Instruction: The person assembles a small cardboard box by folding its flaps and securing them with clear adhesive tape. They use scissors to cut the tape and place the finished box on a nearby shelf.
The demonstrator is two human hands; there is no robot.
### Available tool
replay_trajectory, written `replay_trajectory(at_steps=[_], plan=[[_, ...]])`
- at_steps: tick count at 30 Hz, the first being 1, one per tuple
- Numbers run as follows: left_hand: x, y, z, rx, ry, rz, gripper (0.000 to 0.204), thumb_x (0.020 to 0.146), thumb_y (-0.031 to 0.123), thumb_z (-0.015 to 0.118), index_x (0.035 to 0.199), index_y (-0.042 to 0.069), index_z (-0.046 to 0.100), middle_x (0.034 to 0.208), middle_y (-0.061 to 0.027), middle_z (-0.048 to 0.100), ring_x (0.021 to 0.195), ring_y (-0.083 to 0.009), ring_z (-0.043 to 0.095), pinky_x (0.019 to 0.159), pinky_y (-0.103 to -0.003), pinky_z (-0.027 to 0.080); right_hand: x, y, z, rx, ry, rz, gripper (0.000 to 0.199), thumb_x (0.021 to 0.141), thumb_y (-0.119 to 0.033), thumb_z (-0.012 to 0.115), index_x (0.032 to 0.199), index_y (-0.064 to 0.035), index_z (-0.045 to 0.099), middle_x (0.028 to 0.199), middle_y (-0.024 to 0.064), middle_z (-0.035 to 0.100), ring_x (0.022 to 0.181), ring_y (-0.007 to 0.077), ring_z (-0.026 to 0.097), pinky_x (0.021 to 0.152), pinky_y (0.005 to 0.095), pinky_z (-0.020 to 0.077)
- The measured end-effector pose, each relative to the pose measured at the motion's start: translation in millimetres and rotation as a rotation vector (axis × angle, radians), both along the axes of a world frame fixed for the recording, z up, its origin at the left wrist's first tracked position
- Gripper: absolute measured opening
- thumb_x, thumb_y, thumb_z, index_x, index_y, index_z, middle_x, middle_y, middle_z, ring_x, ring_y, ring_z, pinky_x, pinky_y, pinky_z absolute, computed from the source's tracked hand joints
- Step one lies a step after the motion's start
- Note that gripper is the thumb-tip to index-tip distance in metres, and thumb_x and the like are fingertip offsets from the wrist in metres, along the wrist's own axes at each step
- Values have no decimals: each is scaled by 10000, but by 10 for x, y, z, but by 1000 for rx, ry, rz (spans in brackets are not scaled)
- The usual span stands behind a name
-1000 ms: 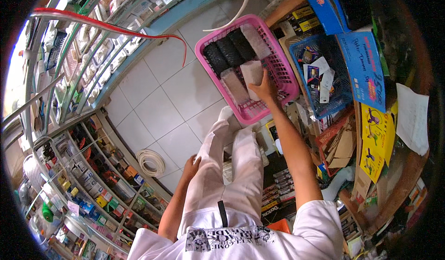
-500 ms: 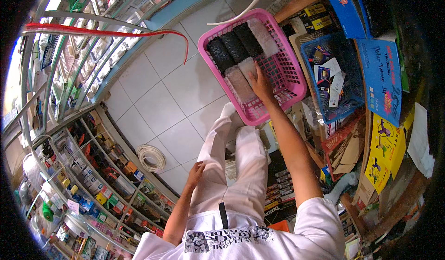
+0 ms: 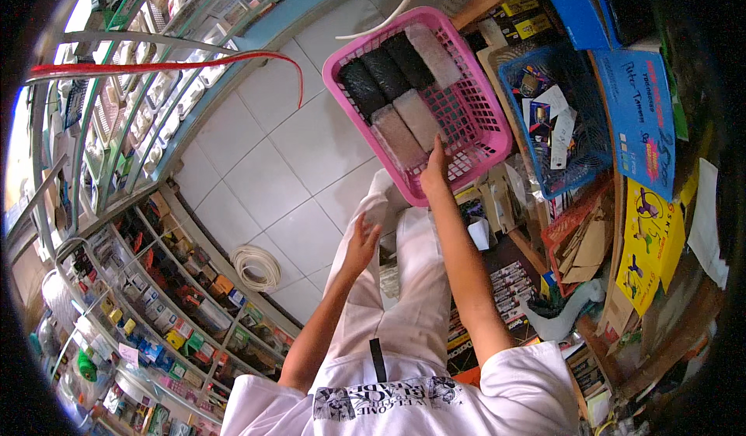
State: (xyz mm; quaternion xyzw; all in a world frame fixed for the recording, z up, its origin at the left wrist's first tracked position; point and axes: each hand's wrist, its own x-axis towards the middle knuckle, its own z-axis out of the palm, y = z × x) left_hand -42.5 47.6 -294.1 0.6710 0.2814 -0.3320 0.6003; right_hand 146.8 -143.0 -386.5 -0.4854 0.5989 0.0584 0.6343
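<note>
pink plastic basket with holed walls: ahead of both hands, its near edge just by the right hand.
three black wrapped packs: side by side in the basket, beyond the hands.
pale wrapped rectangular packs: two together, nearer to the hands; one beside the black ones.
right hand: at the basket's near edge, fingers pointing to one pale pack; whether they touch or grasp it, i cannot tell.
left hand: released, fingers loose, over the trousers, holding nothing.
good handling: i judge that the left hand should steady the rim, while the right presses packs gently flat against neighbours.
pack labels: none i can read.
blue cardboard panel: right of the right hand, bearing print and pen writing.
yellow printed carton: farther right and nearer the body, with figures and lettering.
</note>
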Motion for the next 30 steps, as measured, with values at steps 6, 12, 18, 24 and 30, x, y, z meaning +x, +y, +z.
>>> replay_trajectory(at_steps=[6,12,18,24,30], plan=[[1019,-611,-424,172,-161,-120,538,1035,256,544,1483,97,289,1212,-268,643,1071,-320,676,864,-416,525,-96,54,199,548,-157,-127,941,868,-685,554,1584,-213,167,1608,170,241,1481,355,223,1184,512,166],[991,-796,-378,223,-312,-30,296,1035,239,511,1248,41,452,951,-282,675,937,-480,647,751,-509,482,-62,24,152,572,-157,-155,1112,787,-785,561,1591,-175,94,1633,181,150,1491,408,151,1193,511,118],[951,-728,-490,294,-262,-125,328,1040,278,529,1293,72,489,917,-207,697,813,-298,682,734,-411,511,-136,-154,128,621,-135,14,989,797,-791,548,1513,-154,303,1468,159,393,1303,361,386,1136,512,222],[886,-635,-682,247,-150,-109,378,1017,360,554,1249,62,538,840,-178,695,779,-344,666,697,-453,487,57,-81,227,331,-112,-112,916,856,-733,536,1517,-135,326,1504,111,384,1338,296,380,1146,510,239],[994,-637,-727,208,-162,-119,430,991,423,577,1227,64,585,891,-208,710,845,-385,684,746,-477,506,113,-176,404,462,-135,-145,828,850,-682,592,1441,-126,428,1438,103,453,1233,289,443,1107,493,247]])
